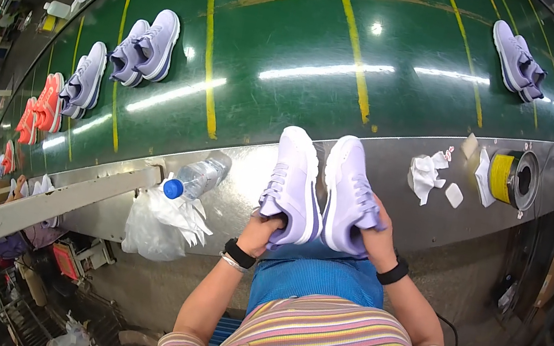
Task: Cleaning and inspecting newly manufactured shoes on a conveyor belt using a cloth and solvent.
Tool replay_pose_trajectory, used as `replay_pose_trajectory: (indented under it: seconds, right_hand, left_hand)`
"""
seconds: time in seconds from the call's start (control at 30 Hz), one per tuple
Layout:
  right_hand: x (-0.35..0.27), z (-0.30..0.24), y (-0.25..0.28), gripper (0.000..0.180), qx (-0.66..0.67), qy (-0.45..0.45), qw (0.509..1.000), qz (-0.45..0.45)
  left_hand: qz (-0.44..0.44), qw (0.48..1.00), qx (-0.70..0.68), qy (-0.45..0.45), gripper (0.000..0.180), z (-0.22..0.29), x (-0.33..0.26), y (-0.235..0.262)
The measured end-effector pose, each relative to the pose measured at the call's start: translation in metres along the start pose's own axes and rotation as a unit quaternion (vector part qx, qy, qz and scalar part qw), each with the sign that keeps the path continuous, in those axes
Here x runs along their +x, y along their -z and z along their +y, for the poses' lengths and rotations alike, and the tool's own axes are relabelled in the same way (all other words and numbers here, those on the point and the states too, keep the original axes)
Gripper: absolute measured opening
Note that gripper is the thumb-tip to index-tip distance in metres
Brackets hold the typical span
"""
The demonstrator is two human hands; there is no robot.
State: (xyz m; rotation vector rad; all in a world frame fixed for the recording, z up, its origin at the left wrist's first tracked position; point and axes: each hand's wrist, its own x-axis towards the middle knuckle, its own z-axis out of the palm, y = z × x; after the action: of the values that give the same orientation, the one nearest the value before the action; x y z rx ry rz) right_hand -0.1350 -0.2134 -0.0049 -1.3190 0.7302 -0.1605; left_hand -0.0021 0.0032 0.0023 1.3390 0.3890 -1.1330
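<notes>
Two lavender sneakers are held side by side above the metal edge of the bench, toes pointing away from me. My left hand (260, 232) grips the left sneaker (291, 184) at its heel and collar, the fingers partly hidden by the shoe. Around the heel of the right sneaker (349, 186) my right hand (380, 237) is closed, with its fingers at the collar. The white soles nearly meet along their inner sides. Both wrists wear black bands.
A green conveyor belt (278, 40) with yellow lines carries lavender pairs (147, 50) and coral sneakers (48, 104). On the metal ledge (388, 215) are a clear bottle (201, 176), crumpled white cloth (426, 176) and a yellow-banded can (502, 177). A plastic bag (156, 226) hangs beside a metal bar (48, 207).
</notes>
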Motion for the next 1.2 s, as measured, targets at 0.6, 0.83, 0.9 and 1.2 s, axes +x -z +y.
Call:
replay_pose_trajectory:
  seconds: [0.6,0.83,0.9,1.2]
  right_hand:
    - [0.011,-0.006,0.006,0.032,0.241,-0.198,0.950,0.002]
    - [0.016,0.009,0.014,0.031,0.235,-0.168,0.957,-0.036]
    - [0.014,0.008,0.014,0.031,0.230,-0.166,0.958,-0.038]
    - [0.016,0.004,0.019,0.034,0.236,-0.181,0.953,-0.050]
  left_hand:
    - [-0.092,0.991,-0.073,0.058,0.032,-0.001,0.012,0.019]
    - [-0.102,0.992,-0.070,0.034,0.041,0.005,0.005,0.009]
    - [-0.101,0.992,-0.065,0.034,0.042,0.002,0.007,0.013]
    - [-0.070,0.997,0.021,0.014,0.046,0.001,0.014,0.020]
